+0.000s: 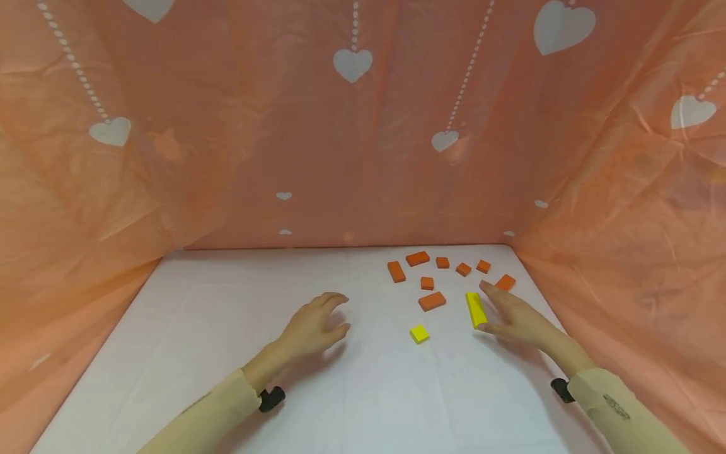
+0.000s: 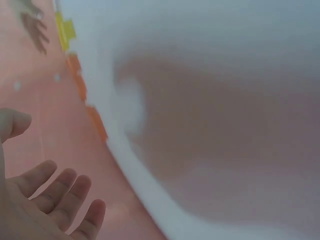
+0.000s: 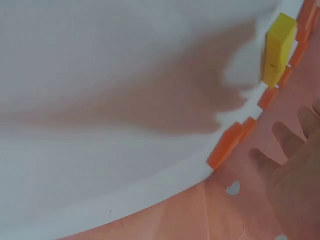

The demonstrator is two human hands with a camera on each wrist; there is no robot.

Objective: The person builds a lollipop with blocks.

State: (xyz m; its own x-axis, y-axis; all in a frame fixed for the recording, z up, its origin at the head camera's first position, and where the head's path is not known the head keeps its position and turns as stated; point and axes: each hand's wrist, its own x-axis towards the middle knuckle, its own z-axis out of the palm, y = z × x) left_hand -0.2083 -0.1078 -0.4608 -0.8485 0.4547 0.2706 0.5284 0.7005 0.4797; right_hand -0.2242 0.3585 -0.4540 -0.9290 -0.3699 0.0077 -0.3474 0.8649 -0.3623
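Observation:
My right hand (image 1: 518, 316) hovers over the right side of the table, fingers spread and relaxed. In the head view its thumb overlaps the near end of a long yellow block (image 1: 475, 308); the right wrist view shows the fingers apart from that yellow block (image 3: 278, 50). My left hand (image 1: 312, 325), empty with loosely bent fingers, hangs above the middle of the table. To its right lies a small square yellow block (image 1: 420, 333). The nearest orange block (image 1: 432, 301) is an oblong one between the two yellow blocks and the far edge.
Several more orange blocks, oblong ones (image 1: 396, 272) and small square ones (image 1: 442, 262), lie scattered toward the far right of the white table (image 1: 238, 284). One oblong orange block (image 1: 505, 282) sits just beyond my right fingertips. A pink curtain (image 1: 351, 157) with white hearts surrounds the table.

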